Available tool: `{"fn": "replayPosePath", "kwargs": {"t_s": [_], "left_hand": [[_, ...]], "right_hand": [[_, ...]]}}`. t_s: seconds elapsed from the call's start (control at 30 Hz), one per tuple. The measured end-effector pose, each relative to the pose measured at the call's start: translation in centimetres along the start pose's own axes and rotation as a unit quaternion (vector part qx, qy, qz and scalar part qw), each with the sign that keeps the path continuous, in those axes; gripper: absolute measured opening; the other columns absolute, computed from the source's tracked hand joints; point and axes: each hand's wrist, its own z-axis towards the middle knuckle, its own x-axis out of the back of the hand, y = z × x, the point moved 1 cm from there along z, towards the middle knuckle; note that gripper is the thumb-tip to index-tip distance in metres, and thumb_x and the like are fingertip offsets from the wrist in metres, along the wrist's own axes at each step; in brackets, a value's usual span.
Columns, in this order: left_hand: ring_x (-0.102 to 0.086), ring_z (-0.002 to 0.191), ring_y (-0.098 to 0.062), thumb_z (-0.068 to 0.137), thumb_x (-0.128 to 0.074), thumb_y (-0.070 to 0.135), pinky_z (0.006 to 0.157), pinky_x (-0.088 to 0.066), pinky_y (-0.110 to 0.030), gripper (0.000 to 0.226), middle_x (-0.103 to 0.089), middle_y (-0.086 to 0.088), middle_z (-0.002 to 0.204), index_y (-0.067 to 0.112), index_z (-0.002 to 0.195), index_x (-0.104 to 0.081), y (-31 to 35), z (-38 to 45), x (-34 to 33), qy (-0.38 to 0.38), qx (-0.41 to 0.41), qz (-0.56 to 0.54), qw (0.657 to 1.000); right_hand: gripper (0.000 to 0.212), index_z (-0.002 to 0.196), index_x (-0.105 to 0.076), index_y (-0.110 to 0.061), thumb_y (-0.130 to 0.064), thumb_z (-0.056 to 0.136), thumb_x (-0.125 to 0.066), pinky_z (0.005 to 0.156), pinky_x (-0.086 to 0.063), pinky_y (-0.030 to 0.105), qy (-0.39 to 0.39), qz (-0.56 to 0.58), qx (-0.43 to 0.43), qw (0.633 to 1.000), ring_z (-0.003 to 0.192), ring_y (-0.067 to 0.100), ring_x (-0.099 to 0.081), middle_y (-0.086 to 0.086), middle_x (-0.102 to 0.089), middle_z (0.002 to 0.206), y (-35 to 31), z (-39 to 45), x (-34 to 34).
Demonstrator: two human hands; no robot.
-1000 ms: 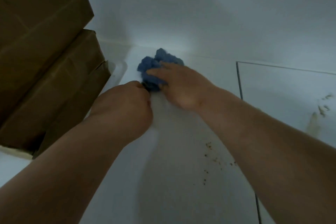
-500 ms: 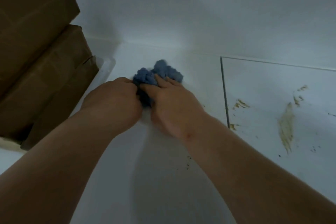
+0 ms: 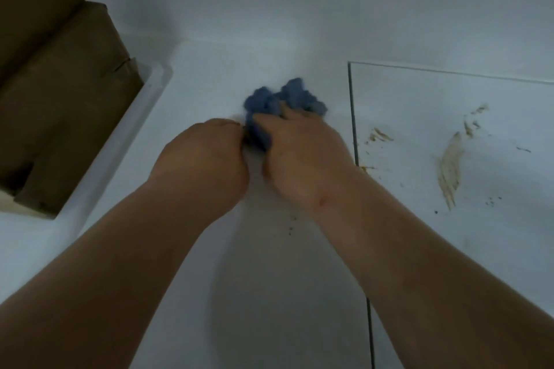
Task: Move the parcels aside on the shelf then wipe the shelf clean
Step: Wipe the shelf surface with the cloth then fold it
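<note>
Nearest the camera, both forearms reach forward and converge over the white shelf (image 3: 269, 293), which places both hands on one work point. A few dark crumbs (image 3: 292, 226) lie on the shelf between the wrists.

The left hand (image 3: 204, 165) is curled into a fist at the left edge of the blue cloth (image 3: 283, 103); its fingertips are hidden, so whether they pinch the cloth cannot be told. The right hand (image 3: 302, 156) lies over the cloth with the fingers curled into the bunched fabric, apparently to gather it and press it flat to the surface for wiping.

The cloth sits on the shelf just left of a dark seam line (image 3: 353, 117). Right of that seam, tan smears (image 3: 448, 172) and specks mark the surface, so wiping is judged incomplete there.

The brown parcels (image 3: 60, 84) stand stacked and leaning at the far left, well apart from the cloth, beside a raised white rim (image 3: 141, 117). This placement frees the middle of the shelf. A plain white wall (image 3: 299, 3) closes the back. Lighting is dim.
</note>
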Motion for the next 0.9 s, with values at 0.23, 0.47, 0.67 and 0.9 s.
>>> {"fn": "replayPosePath", "kwargs": {"t_s": [0.23, 0.47, 0.67, 0.9], "left_hand": [[-0.046, 0.082, -0.014, 0.098, -0.043, 0.013, 0.069, -0.031, -0.021, 0.027, -0.056, -0.005, 0.115, 0.017, 0.120, -0.058, -0.5, -0.6, 1.8, 0.076, 0.049, -0.134, 0.987], [-0.057, 0.105, -0.025, 0.099, -0.042, 0.013, 0.084, -0.043, -0.029, 0.033, -0.056, -0.003, 0.129, 0.022, 0.126, -0.060, -1.2, -2.2, 1.8, 0.085, 0.113, -0.166, 0.976], [-0.054, 0.103, -0.023, 0.094, -0.045, 0.007, 0.079, -0.034, -0.025, 0.034, -0.058, -0.014, 0.122, 0.012, 0.125, -0.058, -0.6, -2.8, 1.5, 0.075, 0.097, -0.117, 0.986], [-0.046, 0.125, -0.026, 0.099, -0.040, 0.013, 0.100, -0.033, -0.026, 0.039, -0.046, -0.007, 0.140, 0.019, 0.137, -0.050, 1.2, -3.8, 1.3, 0.027, 0.055, -0.062, 0.996]], "right_hand": [[0.041, 0.136, -0.050, -0.028, -0.021, 0.097, -0.037, 0.101, -0.028, 0.023, -0.057, -0.014, 0.071, 0.996, 0.130, 0.020, -0.041, -0.004, -0.046, 0.143, 3.0, -0.8, 3.1], [0.050, 0.134, -0.049, -0.025, -0.026, 0.085, -0.037, 0.105, -0.038, 0.048, -0.023, -0.068, -0.044, 0.996, 0.133, 0.036, -0.037, 0.004, -0.044, 0.143, 1.1, 1.4, 1.2], [0.050, 0.140, -0.046, -0.038, -0.037, 0.091, -0.034, 0.108, -0.034, 0.045, -0.038, -0.053, 0.118, 0.991, 0.131, 0.027, -0.041, -0.005, -0.045, 0.146, -3.1, -3.0, -0.6], [0.040, 0.119, -0.053, -0.032, -0.041, 0.090, -0.026, 0.103, -0.041, 0.047, -0.061, -0.040, 0.000, 0.997, 0.125, 0.028, -0.046, 0.000, -0.051, 0.127, 3.6, -2.2, 3.7]]}}
